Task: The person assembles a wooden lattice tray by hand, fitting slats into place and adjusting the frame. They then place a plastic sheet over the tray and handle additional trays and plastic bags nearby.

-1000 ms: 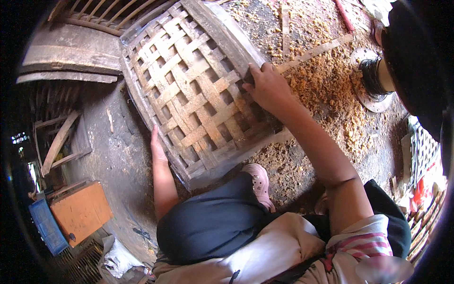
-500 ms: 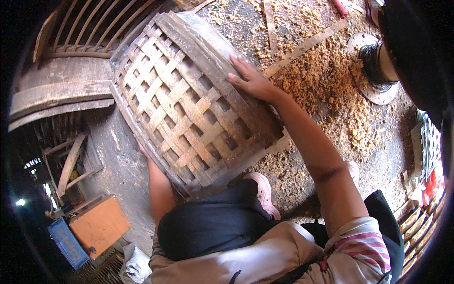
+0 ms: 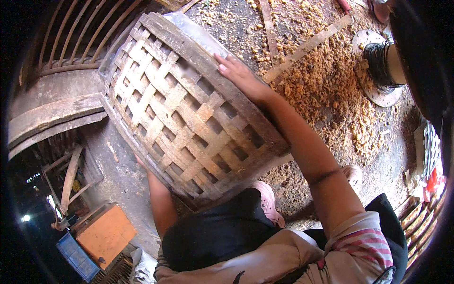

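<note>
A large woven bamboo tray (image 3: pixel 182 102) with a thick wooden frame tilts in front of me, its lattice underside facing up. My right hand (image 3: pixel 241 78) grips the frame's right-hand edge, fingers lying over the wood. At the opposite edge is my left hand (image 3: pixel 140 163), mostly hidden by the tray, with its fingers out of sight; it appears to hold that side. From beneath the upper frame edge sticks out a clear plastic sheet (image 3: pixel 194 31). The tray's near corner hangs just above my dark-clothed knee (image 3: pixel 217 227).
Brown crumbly material (image 3: pixel 326 80) covers the floor on the right, with wooden strips (image 3: pixel 307 47) lying over it. A spool of black wire (image 3: pixel 378 66) stands beyond. Slatted wooden racks (image 3: pixel 75 38) rise at far left. An orange box (image 3: pixel 106 236) and blue crate (image 3: pixel 78 255) sit lower left.
The tray has shifted slightly left and toward me, tipping a little more so its lattice faces me. My right hand has moved left with its edge.
</note>
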`<state>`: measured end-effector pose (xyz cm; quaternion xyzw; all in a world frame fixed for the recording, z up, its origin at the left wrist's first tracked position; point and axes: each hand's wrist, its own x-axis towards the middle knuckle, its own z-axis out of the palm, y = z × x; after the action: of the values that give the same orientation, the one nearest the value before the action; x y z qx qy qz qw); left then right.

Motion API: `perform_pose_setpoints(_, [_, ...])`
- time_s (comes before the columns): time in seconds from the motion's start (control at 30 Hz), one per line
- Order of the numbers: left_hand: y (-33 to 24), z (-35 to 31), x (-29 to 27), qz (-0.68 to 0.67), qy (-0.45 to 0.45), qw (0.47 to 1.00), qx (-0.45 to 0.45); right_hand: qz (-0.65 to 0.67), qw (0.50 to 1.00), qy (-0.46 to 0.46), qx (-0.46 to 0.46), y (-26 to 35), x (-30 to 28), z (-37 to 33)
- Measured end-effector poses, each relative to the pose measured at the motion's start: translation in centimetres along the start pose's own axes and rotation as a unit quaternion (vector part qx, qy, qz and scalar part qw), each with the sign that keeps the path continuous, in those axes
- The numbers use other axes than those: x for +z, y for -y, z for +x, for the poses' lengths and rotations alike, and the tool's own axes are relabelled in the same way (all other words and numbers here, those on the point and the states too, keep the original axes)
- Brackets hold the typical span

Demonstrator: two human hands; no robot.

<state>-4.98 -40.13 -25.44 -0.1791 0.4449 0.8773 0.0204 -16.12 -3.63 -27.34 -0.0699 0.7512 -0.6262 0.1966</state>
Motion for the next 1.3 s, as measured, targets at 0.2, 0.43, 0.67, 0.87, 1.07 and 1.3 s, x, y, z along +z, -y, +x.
perform_pose_setpoints(0.2, [-0.3,-1.1,0.1,-0.043,0.034,0.999,0.001,0.025,1.000,-0.010,0.006,-0.5,-0.6,0.4])
perform_pose_setpoints(0.43, [-0.2,-1.9,-1.4,-0.028,-0.021,0.999,0.017,0.036,0.999,-0.001,0.030,-0.5,-1.5,0.7])
perform_pose_setpoints(0.67, [0.9,-2.6,-3.4,0.043,-0.116,0.992,0.026,0.101,0.995,0.009,-0.009,-1.3,-3.8,0.6])
perform_pose_setpoints(0.87, [1.9,-4.0,-6.5,0.078,-0.182,0.980,0.037,0.014,1.000,-0.009,-0.022,-3.2,-2.3,0.4])
perform_pose_setpoints(1.07, [2.6,-4.7,-8.2,0.085,-0.212,0.972,0.050,-0.039,0.999,0.005,-0.027,-2.7,-1.0,0.2])
perform_pose_setpoints(1.3, [3.9,-2.1,-9.8,0.105,-0.210,0.970,0.056,-0.117,0.986,-0.038,-0.112,-5.0,-3.1,-0.5])
